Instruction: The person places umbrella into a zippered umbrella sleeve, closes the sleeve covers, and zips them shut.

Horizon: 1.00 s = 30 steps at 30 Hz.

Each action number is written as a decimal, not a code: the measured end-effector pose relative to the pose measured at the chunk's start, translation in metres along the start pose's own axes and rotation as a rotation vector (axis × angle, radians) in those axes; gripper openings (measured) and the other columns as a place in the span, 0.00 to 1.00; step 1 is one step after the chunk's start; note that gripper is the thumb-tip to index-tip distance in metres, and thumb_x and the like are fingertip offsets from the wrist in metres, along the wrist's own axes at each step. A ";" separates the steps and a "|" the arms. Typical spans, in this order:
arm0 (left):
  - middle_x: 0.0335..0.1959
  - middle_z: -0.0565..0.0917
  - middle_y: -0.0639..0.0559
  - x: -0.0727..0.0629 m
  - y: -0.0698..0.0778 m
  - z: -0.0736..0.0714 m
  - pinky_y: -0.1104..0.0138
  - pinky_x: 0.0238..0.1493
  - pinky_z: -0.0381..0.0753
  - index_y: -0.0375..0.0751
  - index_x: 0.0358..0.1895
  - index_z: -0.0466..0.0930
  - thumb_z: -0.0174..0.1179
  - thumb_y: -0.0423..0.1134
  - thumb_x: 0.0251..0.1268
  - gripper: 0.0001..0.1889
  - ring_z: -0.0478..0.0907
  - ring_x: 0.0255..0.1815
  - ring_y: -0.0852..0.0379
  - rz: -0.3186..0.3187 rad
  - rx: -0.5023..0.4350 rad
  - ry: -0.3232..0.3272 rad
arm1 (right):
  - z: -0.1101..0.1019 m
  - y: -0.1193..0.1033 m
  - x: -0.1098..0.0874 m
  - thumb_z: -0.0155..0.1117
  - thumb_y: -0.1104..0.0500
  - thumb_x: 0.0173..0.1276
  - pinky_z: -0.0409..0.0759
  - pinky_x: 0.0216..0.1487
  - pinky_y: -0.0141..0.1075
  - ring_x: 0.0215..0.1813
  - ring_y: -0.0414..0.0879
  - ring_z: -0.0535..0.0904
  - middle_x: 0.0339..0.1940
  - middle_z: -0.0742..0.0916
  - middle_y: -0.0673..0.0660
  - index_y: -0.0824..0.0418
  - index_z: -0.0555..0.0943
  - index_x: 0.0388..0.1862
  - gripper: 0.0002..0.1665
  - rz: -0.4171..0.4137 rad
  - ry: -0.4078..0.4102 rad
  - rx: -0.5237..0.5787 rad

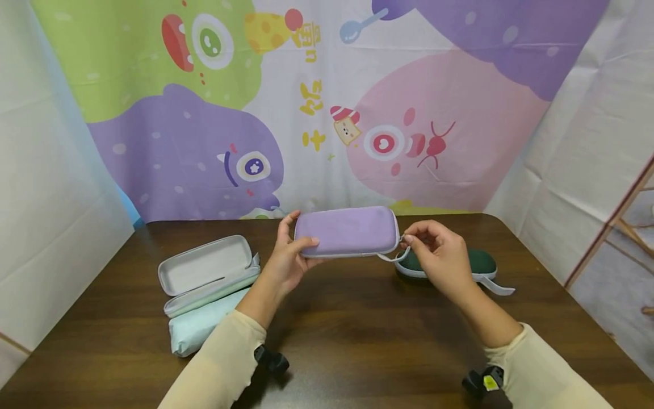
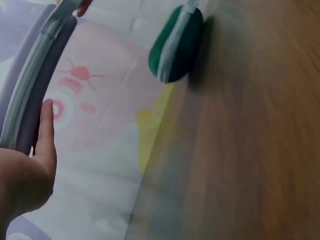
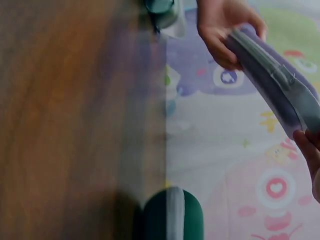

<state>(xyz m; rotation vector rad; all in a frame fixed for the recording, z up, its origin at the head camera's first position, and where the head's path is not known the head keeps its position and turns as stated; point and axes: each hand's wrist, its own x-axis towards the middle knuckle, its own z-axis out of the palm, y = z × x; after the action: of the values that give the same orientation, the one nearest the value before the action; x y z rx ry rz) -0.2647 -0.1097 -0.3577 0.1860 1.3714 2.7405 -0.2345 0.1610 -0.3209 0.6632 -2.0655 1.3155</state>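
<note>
A purple zip-up case, closed and with a grey zipper edge, is held up above the table. My left hand grips its left end, thumb on the top face and other fingers at the edge and underneath. At the right end my right hand pinches the zipper pull with thumb and forefinger; the pull itself is mostly hidden by the fingertips. A pale strap loops below that corner. In the left wrist view the grey zipper side of the purple case faces the camera.
Behind my right hand lies a dark green case with a grey strap. On the left an open case with a grey lining stands beside a pale mint pouch. A cartoon curtain hangs behind the brown table.
</note>
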 end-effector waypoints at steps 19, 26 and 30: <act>0.44 0.75 0.48 -0.014 -0.010 -0.002 0.56 0.29 0.85 0.48 0.45 0.74 0.56 0.20 0.54 0.20 0.80 0.32 0.53 0.029 0.011 0.010 | -0.007 0.006 0.007 0.69 0.69 0.62 0.77 0.31 0.22 0.28 0.37 0.80 0.27 0.87 0.58 0.67 0.83 0.34 0.03 0.058 -0.019 -0.066; 0.43 0.75 0.48 -0.013 -0.012 0.001 0.53 0.28 0.84 0.46 0.41 0.73 0.56 0.20 0.54 0.17 0.81 0.31 0.51 0.061 0.008 0.085 | -0.001 0.006 -0.002 0.70 0.70 0.60 0.77 0.30 0.22 0.29 0.35 0.80 0.28 0.87 0.57 0.66 0.84 0.33 0.03 0.048 -0.025 -0.070; 0.42 0.76 0.48 -0.013 -0.015 0.006 0.54 0.27 0.84 0.47 0.40 0.73 0.56 0.19 0.54 0.17 0.81 0.30 0.52 0.064 -0.016 0.129 | 0.006 0.004 -0.006 0.71 0.70 0.59 0.77 0.30 0.21 0.29 0.35 0.79 0.28 0.87 0.58 0.67 0.84 0.33 0.04 0.057 -0.020 -0.048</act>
<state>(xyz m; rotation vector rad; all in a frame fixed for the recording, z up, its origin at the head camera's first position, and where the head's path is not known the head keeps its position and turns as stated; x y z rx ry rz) -0.2506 -0.0974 -0.3672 0.0541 1.3964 2.8606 -0.2344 0.1577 -0.3295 0.6031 -2.1398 1.2911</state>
